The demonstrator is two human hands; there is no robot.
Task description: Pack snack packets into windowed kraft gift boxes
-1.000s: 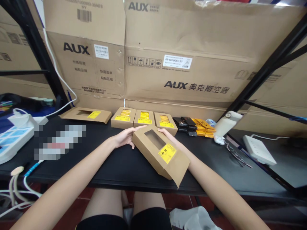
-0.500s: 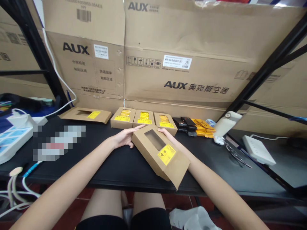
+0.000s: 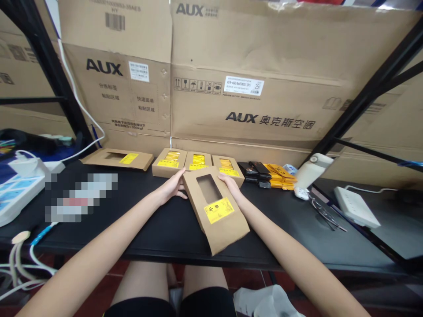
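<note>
Head view: a tan cardboard box [image 3: 211,205] is tilted between both hands over the smooth black table [image 3: 165,233], its creased flap [image 3: 228,235] jutting toward the person. The right hand [image 3: 232,188] clamps one edge, thumb showing, other fingers hidden underneath. The left hand [image 3: 172,187] meets the opposite edge, fingertips partly out of sight; whether they grip, I cannot tell. What lies behind the dark rectangular window [image 3: 209,188] is hard to make out. Coarse blocks [image 3: 82,197] blur something at far left.
</note>
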